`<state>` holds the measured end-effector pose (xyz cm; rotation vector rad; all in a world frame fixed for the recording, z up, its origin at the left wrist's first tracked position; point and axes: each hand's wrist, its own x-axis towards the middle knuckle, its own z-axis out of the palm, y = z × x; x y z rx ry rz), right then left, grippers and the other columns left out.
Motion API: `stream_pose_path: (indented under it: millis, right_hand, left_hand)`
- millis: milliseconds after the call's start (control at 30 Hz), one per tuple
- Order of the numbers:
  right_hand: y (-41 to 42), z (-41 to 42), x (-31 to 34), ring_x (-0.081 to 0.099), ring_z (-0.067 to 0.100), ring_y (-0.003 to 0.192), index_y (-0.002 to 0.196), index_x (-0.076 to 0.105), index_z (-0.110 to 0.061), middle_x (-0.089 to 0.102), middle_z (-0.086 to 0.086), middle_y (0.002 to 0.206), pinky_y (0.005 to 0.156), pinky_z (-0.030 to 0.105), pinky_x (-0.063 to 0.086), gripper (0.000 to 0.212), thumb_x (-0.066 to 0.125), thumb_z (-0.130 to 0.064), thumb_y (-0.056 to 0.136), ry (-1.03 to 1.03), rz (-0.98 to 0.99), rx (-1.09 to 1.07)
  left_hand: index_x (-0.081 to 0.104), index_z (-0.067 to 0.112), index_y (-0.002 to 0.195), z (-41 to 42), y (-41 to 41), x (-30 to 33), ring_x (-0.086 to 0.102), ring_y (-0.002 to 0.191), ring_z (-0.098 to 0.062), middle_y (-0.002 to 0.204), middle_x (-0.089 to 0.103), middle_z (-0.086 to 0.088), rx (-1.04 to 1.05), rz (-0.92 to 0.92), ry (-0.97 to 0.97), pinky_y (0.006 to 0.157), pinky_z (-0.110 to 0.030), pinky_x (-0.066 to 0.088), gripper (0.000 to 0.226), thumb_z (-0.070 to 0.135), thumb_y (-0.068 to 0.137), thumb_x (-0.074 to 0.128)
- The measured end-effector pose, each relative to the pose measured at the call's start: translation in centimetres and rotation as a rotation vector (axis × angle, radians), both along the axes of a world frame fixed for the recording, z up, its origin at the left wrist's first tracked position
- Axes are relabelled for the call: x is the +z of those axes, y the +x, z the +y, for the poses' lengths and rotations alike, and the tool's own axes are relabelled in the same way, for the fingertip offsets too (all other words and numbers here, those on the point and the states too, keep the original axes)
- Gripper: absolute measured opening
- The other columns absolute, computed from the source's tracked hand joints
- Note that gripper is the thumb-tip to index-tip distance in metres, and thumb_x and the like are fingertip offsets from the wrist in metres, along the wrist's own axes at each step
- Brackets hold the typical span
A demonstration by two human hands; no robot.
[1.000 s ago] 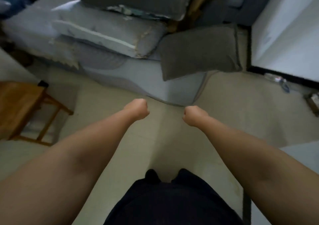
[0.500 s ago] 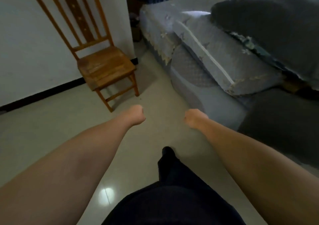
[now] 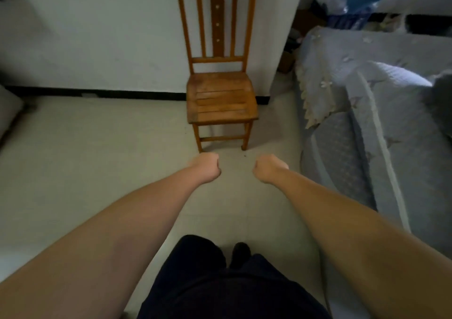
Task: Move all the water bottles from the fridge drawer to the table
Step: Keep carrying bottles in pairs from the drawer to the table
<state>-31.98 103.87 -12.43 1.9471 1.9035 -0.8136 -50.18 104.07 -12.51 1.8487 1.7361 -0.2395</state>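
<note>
No water bottle, fridge drawer or table shows in the head view. My left hand and my right hand are both stretched out in front of me above the pale floor, a short gap between them. Each hand has its fingers curled into a fist and holds nothing. My dark trousers and one foot show at the bottom of the frame.
A wooden chair stands against the white wall straight ahead, just beyond my hands. A sofa with grey-blue covers and cushions runs along the right. Pale floor stretches to the left.
The view has swung to the left: the sofa slid to the right edge and the chair came to the centre. Both hands stay in fists in front of me.
</note>
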Motion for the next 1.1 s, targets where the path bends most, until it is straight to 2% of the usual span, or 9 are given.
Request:
stream_pose_path:
  millis: [133, 233, 433, 533, 700, 833, 900, 1000, 1100]
  right_hand:
    - [-5.9, 4.9, -0.7, 0.057, 0.032, 0.114, 0.121, 0.06, -0.006, 0.059, 0.016, 0.127, 0.092, 0.037, 0.048, 0.035, 0.038, -0.019, 0.097, -0.03, 0.022, 0.169]
    - [-10.7, 9.0, -0.9, 0.057, 0.032, 0.114, 0.124, 0.058, -0.007, 0.059, 0.014, 0.127, 0.094, 0.041, 0.049, 0.036, 0.041, -0.022, 0.097, -0.031, 0.015, 0.263]
    - [-22.2, 18.6, -1.1, 0.058, 0.031, 0.111, 0.119, 0.062, -0.005, 0.061, 0.016, 0.123, 0.09, 0.036, 0.049, 0.033, 0.04, -0.017, 0.098, -0.019, -0.014, 0.398]
    - [-28.6, 23.0, -0.5, 0.061, 0.031, 0.106, 0.117, 0.061, -0.004, 0.062, 0.016, 0.119, 0.08, 0.034, 0.05, 0.031, 0.041, -0.017, 0.096, -0.013, -0.001, 0.415]
    - [-38.9, 28.7, 0.5, 0.057, 0.031, 0.113, 0.122, 0.059, -0.006, 0.059, 0.014, 0.127, 0.089, 0.034, 0.046, 0.035, 0.04, -0.02, 0.097, 0.013, 0.02, 0.529]
    - [-44.3, 33.2, 0.6, 0.059, 0.029, 0.101, 0.101, 0.061, -0.012, 0.062, 0.016, 0.118, 0.076, 0.03, 0.043, 0.022, 0.04, -0.018, 0.096, 0.018, 0.003, 0.608]
    - [-47.6, 36.4, 0.1, 0.056, 0.027, 0.097, 0.097, 0.062, -0.008, 0.061, 0.015, 0.11, 0.078, 0.03, 0.042, 0.024, 0.039, -0.017, 0.097, -0.004, -0.009, 0.628]
    - [-52.8, 41.1, -0.4, 0.052, 0.023, 0.091, 0.074, 0.053, -0.008, 0.056, 0.01, 0.093, 0.074, 0.027, 0.037, 0.029, 0.038, -0.015, 0.098, -0.027, -0.016, 0.632]
    - [-58.1, 45.3, -0.4, 0.056, 0.029, 0.107, 0.109, 0.061, -0.003, 0.059, 0.014, 0.118, 0.082, 0.029, 0.041, 0.03, 0.038, -0.018, 0.097, 0.007, 0.024, 0.722]
  left_hand:
    - [0.061, 0.009, 0.104, 1.9, -6.6, -0.8, 0.059, 0.1, -0.03, 0.109, 0.062, -0.013, 0.19, 0.04, -0.031, 0.072, -0.03, 0.043, 0.02, 0.018, 0.089, 0.051]
    - [0.058, 0.008, 0.111, 4.1, -12.2, -1.6, 0.057, 0.105, -0.03, 0.116, 0.06, -0.013, 0.279, 0.089, -0.063, 0.082, -0.035, 0.047, 0.025, 0.019, 0.09, 0.049]
    - [0.058, 0.005, 0.116, 11.0, -24.2, -1.8, 0.057, 0.107, -0.032, 0.119, 0.059, -0.015, 0.405, 0.068, -0.063, 0.086, -0.035, 0.048, 0.03, 0.019, 0.09, 0.048]
    - [0.057, 0.007, 0.116, 14.9, -29.9, -0.5, 0.057, 0.107, -0.031, 0.119, 0.059, -0.013, 0.451, 0.064, -0.043, 0.086, -0.035, 0.047, 0.03, 0.02, 0.091, 0.049]
    - [0.058, 0.006, 0.118, 19.9, -39.8, 1.6, 0.057, 0.108, -0.031, 0.12, 0.058, -0.014, 0.56, 0.077, 0.01, 0.088, -0.035, 0.047, 0.031, 0.019, 0.091, 0.049]
    - [0.057, 0.005, 0.118, 22.2, -45.1, 1.9, 0.055, 0.111, -0.032, 0.122, 0.057, -0.015, 0.625, 0.073, 0.0, 0.088, -0.034, 0.045, 0.032, 0.017, 0.09, 0.048]
    - [0.058, 0.005, 0.118, 23.8, -48.0, 1.6, 0.055, 0.112, -0.031, 0.123, 0.057, -0.015, 0.677, 0.059, -0.001, 0.089, -0.033, 0.045, 0.032, 0.015, 0.089, 0.048]
    - [0.058, 0.006, 0.118, 26.5, -52.1, 1.4, 0.055, 0.113, -0.029, 0.124, 0.057, -0.014, 0.772, 0.037, -0.002, 0.089, -0.033, 0.045, 0.031, 0.014, 0.09, 0.048]
    - [0.057, 0.004, 0.118, 29.5, -56.1, 1.5, 0.053, 0.115, -0.031, 0.125, 0.056, -0.015, 0.834, 0.03, 0.024, 0.092, -0.034, 0.044, 0.031, 0.015, 0.091, 0.047]
